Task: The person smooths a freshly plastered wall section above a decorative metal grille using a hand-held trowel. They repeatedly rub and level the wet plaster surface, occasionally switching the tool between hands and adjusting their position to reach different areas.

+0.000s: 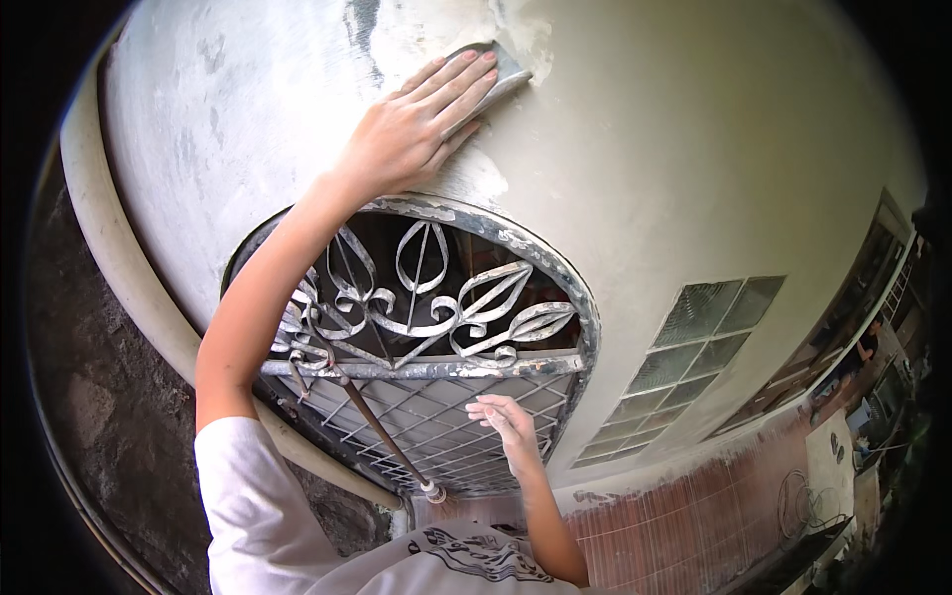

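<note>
My left hand is raised and pressed flat on the pale wall, above an arched doorway. Under its fingers is a grey sheet of sandpaper, held against the wall with one edge sticking out past the fingertips. Rough whitish patches of filler surround the sheet. My right hand hangs lower, in front of the metal gate, apart from it. White dust coats its loosely bent fingers, and nothing shows in them.
Peeling paint covers the gate's scrollwork and arched frame. A brown rod with a white end slants across the lattice. A pale pipe runs along the left. Right of the doorway is a glass-pane window, above reddish tiles.
</note>
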`<state>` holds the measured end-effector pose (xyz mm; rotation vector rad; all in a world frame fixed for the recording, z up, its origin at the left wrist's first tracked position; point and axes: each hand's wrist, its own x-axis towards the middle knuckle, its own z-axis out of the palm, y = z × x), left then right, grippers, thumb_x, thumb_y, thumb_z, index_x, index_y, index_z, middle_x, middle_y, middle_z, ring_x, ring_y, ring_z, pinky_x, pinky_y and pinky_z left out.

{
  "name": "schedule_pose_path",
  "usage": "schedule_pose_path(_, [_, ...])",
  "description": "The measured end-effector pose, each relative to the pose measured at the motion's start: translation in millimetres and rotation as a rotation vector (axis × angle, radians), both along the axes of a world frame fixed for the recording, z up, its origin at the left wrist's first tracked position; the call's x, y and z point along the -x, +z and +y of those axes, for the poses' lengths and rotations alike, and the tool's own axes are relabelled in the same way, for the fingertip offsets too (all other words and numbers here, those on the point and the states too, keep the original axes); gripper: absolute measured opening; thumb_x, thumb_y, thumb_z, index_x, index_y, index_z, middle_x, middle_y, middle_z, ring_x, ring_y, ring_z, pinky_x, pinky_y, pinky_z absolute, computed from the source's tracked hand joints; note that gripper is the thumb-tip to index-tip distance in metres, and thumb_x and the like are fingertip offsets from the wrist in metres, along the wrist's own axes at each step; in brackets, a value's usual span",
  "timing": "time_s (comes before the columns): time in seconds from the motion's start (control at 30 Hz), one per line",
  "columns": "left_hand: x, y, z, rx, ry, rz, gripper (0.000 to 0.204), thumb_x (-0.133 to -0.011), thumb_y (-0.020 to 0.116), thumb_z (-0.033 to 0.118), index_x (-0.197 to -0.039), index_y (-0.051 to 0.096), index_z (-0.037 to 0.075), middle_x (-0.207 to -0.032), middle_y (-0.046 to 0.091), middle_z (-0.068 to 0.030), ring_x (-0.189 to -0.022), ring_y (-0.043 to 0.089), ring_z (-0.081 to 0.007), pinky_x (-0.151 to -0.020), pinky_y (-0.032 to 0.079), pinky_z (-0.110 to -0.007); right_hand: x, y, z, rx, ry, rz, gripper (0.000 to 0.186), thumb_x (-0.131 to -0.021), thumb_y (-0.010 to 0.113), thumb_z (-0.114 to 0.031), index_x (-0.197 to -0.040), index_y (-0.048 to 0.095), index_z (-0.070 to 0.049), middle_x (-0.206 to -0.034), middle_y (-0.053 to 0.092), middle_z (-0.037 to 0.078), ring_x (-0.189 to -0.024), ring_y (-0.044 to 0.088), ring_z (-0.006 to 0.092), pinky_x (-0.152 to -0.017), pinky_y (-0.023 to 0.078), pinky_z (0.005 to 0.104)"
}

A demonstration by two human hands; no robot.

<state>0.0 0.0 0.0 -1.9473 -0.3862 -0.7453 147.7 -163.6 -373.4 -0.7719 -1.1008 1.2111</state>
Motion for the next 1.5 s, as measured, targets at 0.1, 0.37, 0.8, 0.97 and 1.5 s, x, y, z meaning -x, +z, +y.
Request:
schedule_pose_path(0.1, [39.1,-15.5,-6.3,0.080,0.044,0.005,0.059,-0.100,0.053,0.019,-0.155,0.036,0.009,-0.161,0.036,-0.0071,-0.150,0.030,-0.0251,-0.126,0.024,-0.042,5.8,0.8,11.2,-0.007,0.052,-0.026,0.029,-0.102,0.056,-0.019,-0.124,0.061,0.000,-0.117,0.071,0.015,-0.104,0.069,0.0207,-0.090,0.049,0.0320])
schedule_pose_path(0.37, [20.4,-4.0,5.0,0.002,-0.019,0.050,0.058,-0.099,0.050,0.020,-0.153,0.038,0.005,-0.159,0.038,-0.0099,-0.150,0.031,-0.0227,-0.126,0.023,-0.039,40.7,-12.7,1.3,0.026,0.180,-0.057,0.029,-0.103,0.056,-0.016,-0.126,0.060,0.000,-0.119,0.070,0.015,-0.105,0.068,0.0201,-0.092,0.050,0.0317])
schedule_pose_path(0.8, [36.5,-29.1,-6.2,0.072,0.069,0.021,0.060,-0.100,0.049,0.020,-0.157,0.034,0.012,-0.161,0.036,-0.0045,-0.151,0.030,-0.0203,-0.128,0.012,-0.048,8.1,-35.0,-21.9,0.153,0.138,-0.112,0.030,-0.102,0.054,-0.010,-0.130,0.058,0.000,-0.121,0.069,0.014,-0.107,0.066,0.0190,-0.094,0.048,0.0299])
schedule_pose_path(0.97, [-7.8,-4.9,5.2,-0.041,0.049,-0.004,0.059,-0.101,0.047,0.024,-0.157,0.033,0.012,-0.161,0.036,-0.0043,-0.150,0.030,-0.0197,-0.128,0.011,-0.048,28.6,-30.8,-8.7,0.087,0.256,-0.128,0.032,-0.104,0.052,-0.017,-0.131,0.058,-0.001,-0.125,0.068,0.014,-0.111,0.065,0.0187,-0.097,0.047,0.0314])
schedule_pose_path(1.5, [18.6,-22.9,0.3,0.050,0.076,-0.067,0.064,-0.094,0.050,0.016,-0.156,0.034,0.012,-0.163,0.033,-0.0021,-0.151,0.028,-0.0177,-0.127,0.010,-0.050,24.2,-76.8,-23.5,0.202,0.295,-0.209,0.033,-0.105,0.051,-0.018,-0.132,0.057,0.001,-0.122,0.068,0.013,-0.112,0.064,0.0195,-0.099,0.049,0.0326])
